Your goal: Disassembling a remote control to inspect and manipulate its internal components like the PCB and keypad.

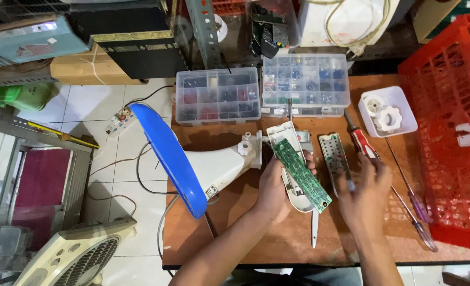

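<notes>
- Cluttered repair corner, and a worn brown wooden desk (256,233) carries the work, two clear plastic compartment boxes (218,95) at its back.
- Left hand (273,190) cradles a long white plastic remote shell (293,169), fingers wrapped round its edge, above the desk's middle.
- Green circuit board (302,175) lies loose in it: light, stiff, probably fragile, so best held by the edges.
- Right hand (365,193) is blurred; whether its fingers pinch anything, I cannot tell.
- Red-handled screwdriver (361,142) lies just beyond.
</notes>
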